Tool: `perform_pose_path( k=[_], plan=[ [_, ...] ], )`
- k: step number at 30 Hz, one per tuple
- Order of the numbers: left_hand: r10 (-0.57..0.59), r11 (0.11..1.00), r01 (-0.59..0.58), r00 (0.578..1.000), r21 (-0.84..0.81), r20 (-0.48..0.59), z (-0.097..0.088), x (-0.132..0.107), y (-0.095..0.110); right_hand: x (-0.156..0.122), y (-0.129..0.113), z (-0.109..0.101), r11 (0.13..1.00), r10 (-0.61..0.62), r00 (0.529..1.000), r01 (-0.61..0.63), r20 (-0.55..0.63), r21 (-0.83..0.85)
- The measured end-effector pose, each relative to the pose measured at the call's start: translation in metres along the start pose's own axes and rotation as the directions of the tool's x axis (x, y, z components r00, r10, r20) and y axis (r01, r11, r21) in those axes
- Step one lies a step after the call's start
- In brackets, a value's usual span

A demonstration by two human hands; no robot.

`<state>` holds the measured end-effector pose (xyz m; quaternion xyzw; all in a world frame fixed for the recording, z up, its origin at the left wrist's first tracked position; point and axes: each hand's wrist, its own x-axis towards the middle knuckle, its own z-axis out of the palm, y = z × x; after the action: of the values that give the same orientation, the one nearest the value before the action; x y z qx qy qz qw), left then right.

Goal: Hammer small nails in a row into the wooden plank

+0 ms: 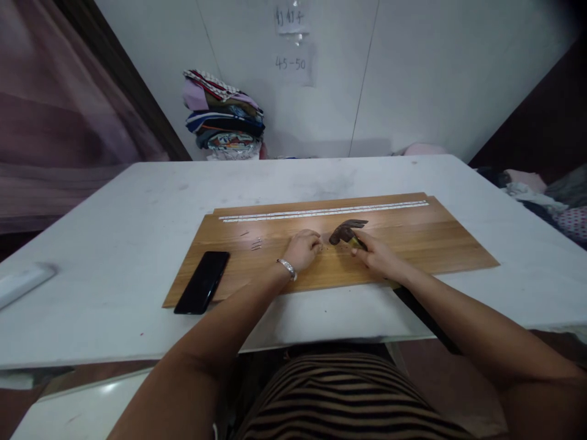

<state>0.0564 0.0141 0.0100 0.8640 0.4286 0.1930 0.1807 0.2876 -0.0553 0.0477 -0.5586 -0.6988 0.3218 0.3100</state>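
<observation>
My right hand [376, 255] grips a claw hammer [345, 233] by its handle, close to the head. The dark end of the handle runs back under my right forearm. The hammer head hangs over the wooden board [440, 244], just right of my left fingertips. My left hand [302, 249] is low on the board, thumb and fingers pinched on what seems to be a nail, mostly hidden. Several loose nails [256, 244] lie on the board left of this hand, with one nail [244, 233] apart from them.
A black phone [202, 282] lies across the board's left end. Two white measuring strips [321, 212] run along its far side. The board rests on a white table [114, 244]. Folded clothes [224, 116] are stacked behind the table against the wall. A white object [25, 283] sits far left.
</observation>
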Motion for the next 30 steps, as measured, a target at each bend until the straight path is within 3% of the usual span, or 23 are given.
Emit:
perform_pose_path(
  k=[10,16,30],
  plan=[
    [0.006,0.989,-0.025,0.991,0.144,0.131,-0.0004,0.0065,0.0053,-0.0017,0.0035,-0.0013,1.0,0.018,1.0,-0.018,-0.001,0.011],
    [0.022,0.981,-0.049,0.989,0.186,0.147,0.0008,0.0093,0.006,-0.0025,0.0056,-0.0017,0.999,0.003,1.0,-0.003,-0.003,0.032],
    [0.021,0.994,-0.024,0.999,0.108,0.037,0.0079,0.0039,0.0026,-0.0036,-0.0011,-0.0015,0.998,0.017,1.0,-0.018,0.018,0.055]
  ],
)
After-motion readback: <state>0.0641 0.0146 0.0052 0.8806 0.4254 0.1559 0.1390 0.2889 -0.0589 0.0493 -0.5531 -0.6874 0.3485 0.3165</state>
